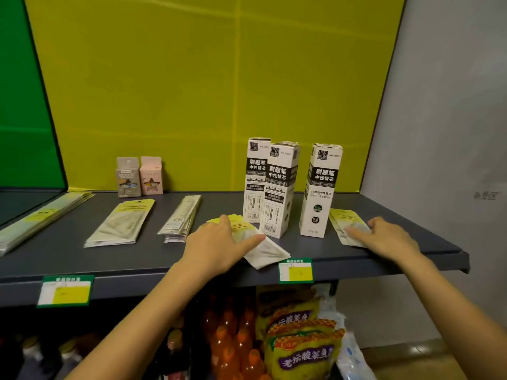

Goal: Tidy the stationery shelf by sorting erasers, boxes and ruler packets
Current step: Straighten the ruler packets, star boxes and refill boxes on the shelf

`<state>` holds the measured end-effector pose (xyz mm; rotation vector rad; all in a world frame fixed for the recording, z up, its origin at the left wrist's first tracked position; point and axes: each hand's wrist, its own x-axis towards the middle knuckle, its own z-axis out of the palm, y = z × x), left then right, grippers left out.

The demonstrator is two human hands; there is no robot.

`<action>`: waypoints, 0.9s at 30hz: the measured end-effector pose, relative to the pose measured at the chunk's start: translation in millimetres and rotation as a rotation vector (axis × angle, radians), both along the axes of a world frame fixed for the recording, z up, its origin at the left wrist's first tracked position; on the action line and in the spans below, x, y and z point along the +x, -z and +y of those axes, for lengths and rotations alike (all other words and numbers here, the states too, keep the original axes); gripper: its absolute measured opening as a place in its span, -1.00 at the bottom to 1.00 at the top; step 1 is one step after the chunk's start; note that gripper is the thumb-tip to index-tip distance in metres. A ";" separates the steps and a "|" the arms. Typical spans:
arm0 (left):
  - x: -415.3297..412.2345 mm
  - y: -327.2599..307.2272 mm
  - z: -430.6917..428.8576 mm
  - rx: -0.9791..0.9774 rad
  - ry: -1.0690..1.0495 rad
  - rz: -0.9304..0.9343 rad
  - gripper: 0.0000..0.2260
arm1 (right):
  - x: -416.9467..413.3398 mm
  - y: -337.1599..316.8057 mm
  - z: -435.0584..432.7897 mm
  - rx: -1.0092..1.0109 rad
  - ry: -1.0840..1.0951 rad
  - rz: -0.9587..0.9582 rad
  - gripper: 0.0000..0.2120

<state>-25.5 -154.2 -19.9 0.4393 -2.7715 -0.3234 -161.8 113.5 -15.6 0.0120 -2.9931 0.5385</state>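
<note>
My left hand lies flat, fingers spread, on a white ruler packet with a yellow label that overhangs the front edge of the grey shelf. My right hand presses flat on a second, similar packet near the shelf's right end. Between my hands stand three tall white refill boxes: two close together and one apart. Two small eraser boxes, grey and pink, stand at the back left. Neither hand grips anything that I can see.
Further left lie a stack of narrow ruler packets, a set-square packet and a long ruler stack. Green price tags hang on the shelf front. Below are orange bottles and yellow food packets. A grey wall closes off the right.
</note>
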 end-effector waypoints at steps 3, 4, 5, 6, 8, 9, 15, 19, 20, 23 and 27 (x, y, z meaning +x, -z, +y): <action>-7.6 -4.2 14.7 -0.036 -0.090 -0.015 -0.13 | -9.8 0.5 -4.2 0.022 -0.010 0.005 -0.27; -10.9 -3.8 18.9 -0.047 -0.122 -0.018 -0.11 | -12.6 0.2 -5.0 0.029 -0.008 0.000 -0.25; -14.4 -2.5 22.7 -0.063 -0.150 -0.021 -0.07 | -15.3 0.1 -5.4 0.037 -0.006 -0.006 -0.23; -18.2 -0.3 25.5 -0.079 -0.172 -0.024 -0.04 | -18.1 0.6 -5.1 0.044 -0.007 -0.012 -0.22; -25.8 4.1 28.9 -0.077 -0.196 -0.045 0.02 | -23.9 1.9 -4.0 0.039 -0.019 -0.017 -0.20; -29.2 5.2 29.6 -0.055 -0.200 -0.070 0.05 | -26.3 2.0 -3.6 0.026 -0.029 -0.019 -0.19; -29.4 -10.5 22.8 0.189 -0.134 -0.249 0.07 | -33.1 -0.6 -1.0 -0.075 -0.049 -0.075 -0.13; -27.6 -14.3 8.0 0.299 -0.098 -0.283 0.05 | -34.5 -7.4 -0.9 -0.095 -0.063 -0.135 -0.19; -27.9 -14.9 5.6 0.310 -0.100 -0.282 0.05 | -34.2 -9.5 -1.2 -0.085 -0.066 -0.152 -0.21; -29.2 -19.3 2.8 0.299 -0.101 -0.280 0.06 | -32.9 -14.9 -1.4 -0.054 -0.072 -0.189 -0.24; -33.2 -22.0 2.8 0.259 -0.141 -0.310 0.06 | -31.8 -19.7 -1.3 -0.088 -0.078 -0.227 -0.22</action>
